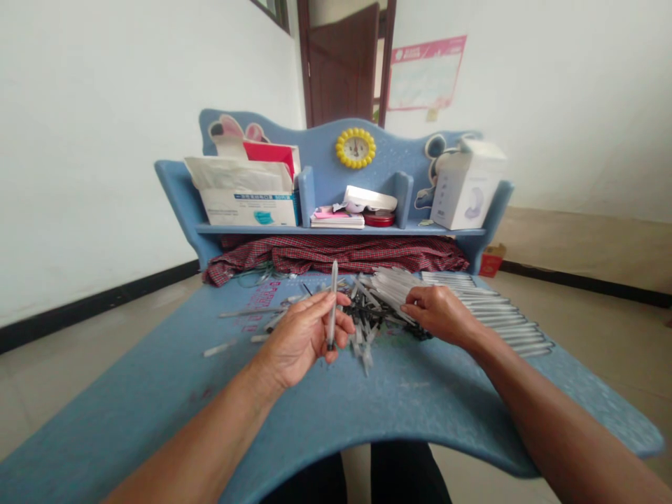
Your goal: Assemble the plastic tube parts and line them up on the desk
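A clear pen [334, 301] stands almost upright in my left hand [309, 332], pinched between thumb and fingers, its dark end down. My right hand [438, 311] reaches into the right side of a pile of pen parts [365, 322], fingers curled down; whatever they grip is hidden. Black and clear pieces make up that pile. Behind my right hand lies a heap of pale clear barrels [391, 283]. To its right, a row of pens [504, 318] lies side by side along the table.
The blue table [220, 406] has a curved front edge. Along its back runs a shelf [336, 229] carrying a mask box [252, 203], a white box [467, 185] and a red tin [379, 220]. A checked cloth [336, 253] is bunched beneath. A clear cap-like piece [216, 349] lies at left.
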`<state>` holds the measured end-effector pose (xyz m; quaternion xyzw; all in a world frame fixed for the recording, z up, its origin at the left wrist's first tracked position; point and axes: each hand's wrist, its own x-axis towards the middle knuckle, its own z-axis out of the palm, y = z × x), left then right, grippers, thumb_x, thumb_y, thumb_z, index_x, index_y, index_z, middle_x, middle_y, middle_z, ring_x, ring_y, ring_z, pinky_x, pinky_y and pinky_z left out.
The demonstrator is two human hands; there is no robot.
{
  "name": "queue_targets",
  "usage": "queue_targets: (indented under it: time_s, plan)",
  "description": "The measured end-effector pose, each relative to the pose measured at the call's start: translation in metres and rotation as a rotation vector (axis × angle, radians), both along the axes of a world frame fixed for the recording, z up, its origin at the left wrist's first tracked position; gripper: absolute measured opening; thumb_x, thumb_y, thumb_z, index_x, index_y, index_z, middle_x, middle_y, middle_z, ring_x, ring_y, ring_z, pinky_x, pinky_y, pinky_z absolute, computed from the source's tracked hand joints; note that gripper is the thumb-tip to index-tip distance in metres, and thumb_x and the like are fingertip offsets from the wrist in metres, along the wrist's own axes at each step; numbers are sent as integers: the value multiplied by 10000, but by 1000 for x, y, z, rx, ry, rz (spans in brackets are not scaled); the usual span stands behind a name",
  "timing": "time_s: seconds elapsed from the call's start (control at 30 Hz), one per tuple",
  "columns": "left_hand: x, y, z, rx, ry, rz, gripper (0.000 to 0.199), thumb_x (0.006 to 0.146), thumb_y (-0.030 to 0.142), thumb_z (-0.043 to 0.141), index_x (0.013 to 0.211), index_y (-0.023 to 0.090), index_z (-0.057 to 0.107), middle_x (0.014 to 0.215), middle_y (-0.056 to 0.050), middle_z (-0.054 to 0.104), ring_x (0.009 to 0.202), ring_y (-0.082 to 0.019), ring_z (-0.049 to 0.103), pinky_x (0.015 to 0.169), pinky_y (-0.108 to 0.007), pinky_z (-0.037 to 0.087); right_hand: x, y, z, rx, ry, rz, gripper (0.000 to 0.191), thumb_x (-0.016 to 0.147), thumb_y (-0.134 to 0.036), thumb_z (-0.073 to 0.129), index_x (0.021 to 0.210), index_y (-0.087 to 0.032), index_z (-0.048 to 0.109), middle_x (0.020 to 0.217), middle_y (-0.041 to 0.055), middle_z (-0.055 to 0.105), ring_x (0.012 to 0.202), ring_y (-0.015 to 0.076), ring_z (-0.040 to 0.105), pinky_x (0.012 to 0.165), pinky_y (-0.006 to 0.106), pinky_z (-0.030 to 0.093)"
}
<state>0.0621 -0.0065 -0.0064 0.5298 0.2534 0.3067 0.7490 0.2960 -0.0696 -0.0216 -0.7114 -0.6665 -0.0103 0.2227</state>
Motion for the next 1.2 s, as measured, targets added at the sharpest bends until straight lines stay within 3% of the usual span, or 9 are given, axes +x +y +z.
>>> queue_targets:
  time_s: [0.23,0.67,1.0,1.2]
  plan:
    - [1,-2,1,27,37,9,162,834,300,497,888,152,532,604,-40,623,398,-104,517,293,-150,336,-9,-2,-4,-31,-8,60,185,793,-298,512,731,-185,645,587,15,601,546,119,518,536,223,300]
    - [1,-2,-3,96,98,-20,185,814,298,540,873,124,563,622,-34,619,408,-78,487,313,-142,325,-15,-2,-7,-93,-78,31,164,799,-304,499,800,-214,636,681,9,654,641,135,583,553,214,315]
    - [1,-1,-6,117,121,-21,213,808,305,553,885,108,574,643,-38,620,423,-74,492,324,-142,323,-19,-2,-5,-209,-324,-143,246,820,-367,468,925,-220,634,811,82,696,800,222,643,626,271,380]
    - [2,-2,-5,137,135,-13,206,797,292,566,872,102,579,641,-39,619,422,-69,490,328,-142,323,-21,-3,-6,-254,-394,-170,258,819,-366,470,899,-194,644,820,114,693,817,246,649,650,290,416]
